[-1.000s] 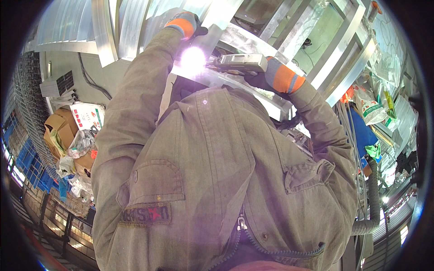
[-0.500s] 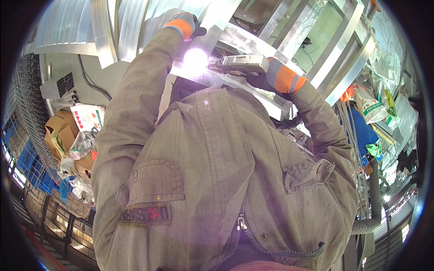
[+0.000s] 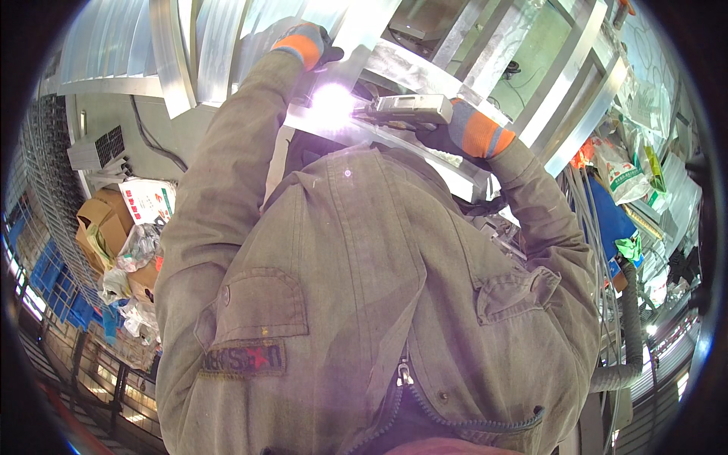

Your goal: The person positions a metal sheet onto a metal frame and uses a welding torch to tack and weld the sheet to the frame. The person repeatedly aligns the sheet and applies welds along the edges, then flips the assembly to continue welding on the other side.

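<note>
My right hand (image 3: 476, 130), in a grey and orange glove, is closed round the handle end of a grey, boxy welding torch (image 3: 413, 107). The torch's nozzle points left into a glaring white-violet welding light (image 3: 332, 104), which hides the spot it touches. Up and to the left of the glare, my left hand (image 3: 307, 44) wears a matching glove. It is curled on the edge of a shiny metal bar (image 3: 362, 38), thumb toward the right; its fingertips are partly hidden. A bright metal strip (image 3: 318, 121) runs just below the light.
Ribbed metal panels (image 3: 129, 45) lie at upper left, and a frame of metal bars (image 3: 565, 91) at upper right. Cardboard boxes (image 3: 106, 224) and plastic bags stand at left. At right are bags (image 3: 626, 178), thin rods and a grey corrugated hose (image 3: 626, 371).
The torch and the welding light have shifted very slightly to the right. My left hand stays nearly in place.
</note>
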A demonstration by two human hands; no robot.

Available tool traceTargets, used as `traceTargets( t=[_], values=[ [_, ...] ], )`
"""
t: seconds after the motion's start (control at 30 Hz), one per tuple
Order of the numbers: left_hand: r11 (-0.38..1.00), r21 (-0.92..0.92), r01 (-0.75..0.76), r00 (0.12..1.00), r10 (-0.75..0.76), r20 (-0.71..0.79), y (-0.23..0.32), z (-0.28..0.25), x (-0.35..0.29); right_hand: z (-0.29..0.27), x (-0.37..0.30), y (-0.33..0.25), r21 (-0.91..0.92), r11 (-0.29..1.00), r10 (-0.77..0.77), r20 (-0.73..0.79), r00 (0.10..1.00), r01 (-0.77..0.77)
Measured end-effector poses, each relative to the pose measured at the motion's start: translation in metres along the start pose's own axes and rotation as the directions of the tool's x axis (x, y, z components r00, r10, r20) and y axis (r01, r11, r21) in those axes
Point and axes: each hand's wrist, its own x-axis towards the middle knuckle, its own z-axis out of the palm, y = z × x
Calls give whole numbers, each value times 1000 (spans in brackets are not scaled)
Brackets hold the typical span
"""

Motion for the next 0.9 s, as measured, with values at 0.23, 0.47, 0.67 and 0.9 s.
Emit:
traceTargets(
  t=[0.23,0.47,0.67,0.9],
  values=[
    [978,-209,-1,1000,-3,-20,-3,4,-16,-28,-13,-41,-75,988,130,-22,991,-131],
    [916,-400,22,913,-181,-365,-35,-22,-60,-64,-39,-101,484,875,52,-91,995,-2],
    [955,-238,175,682,-292,-670,-121,-52,-55,-57,-80,-104,511,859,152,-291,945,19],
    [928,-222,300,828,-369,-422,-148,-67,-30,-33,-105,-88,422,905,150,-426,892,49]
  ],
)
